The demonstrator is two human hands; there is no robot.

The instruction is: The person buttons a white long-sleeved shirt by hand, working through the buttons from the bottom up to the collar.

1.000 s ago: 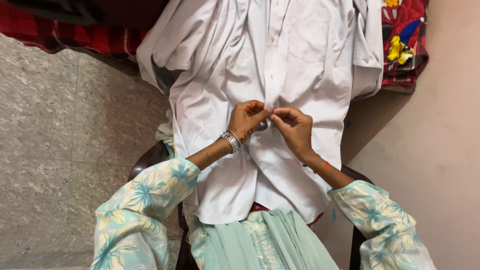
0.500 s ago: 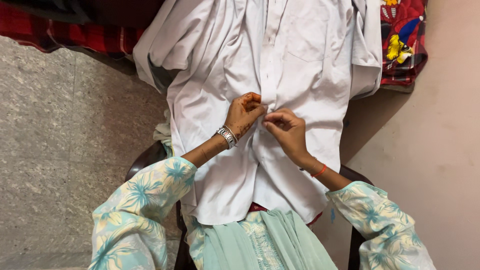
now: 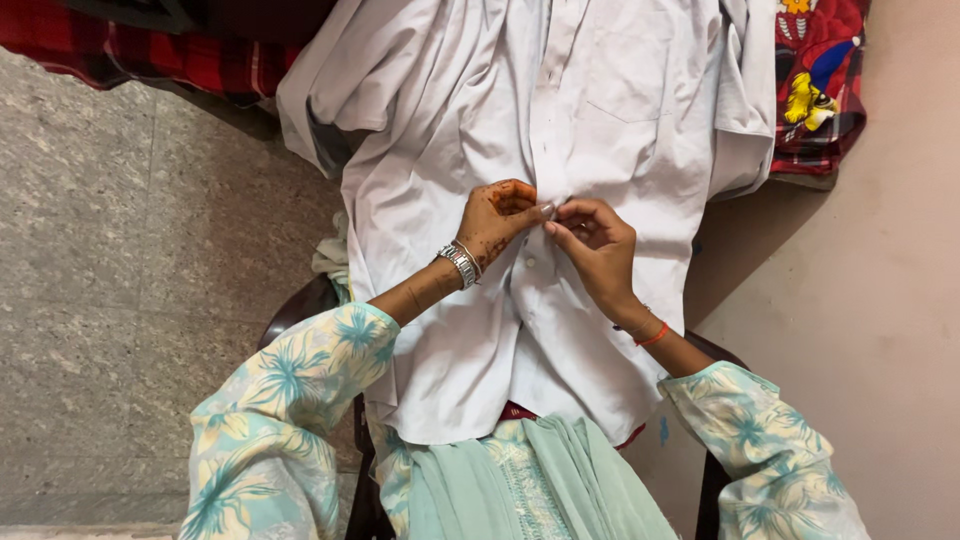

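A white button-up shirt (image 3: 450, 190) lies spread front-up over my lap and a bed edge. My left hand (image 3: 497, 220), with dark henna marks and a silver watch at the wrist, pinches the shirt's front placket near its middle. My right hand (image 3: 598, 240), with a red thread on the wrist, pinches the same placket from the other side, fingertips meeting the left hand's. A small white button (image 3: 531, 262) shows just below the fingers. What lies between the fingertips is hidden.
A red checked bedcover (image 3: 180, 60) runs along the top, with a colourful printed cloth (image 3: 815, 80) at the top right. Grey speckled floor (image 3: 120, 300) lies to the left, a beige wall (image 3: 880, 300) to the right. I sit on a dark chair (image 3: 300, 310).
Both hands have shifted a little higher up the placket, still pinched together on it. The view has moved slightly.
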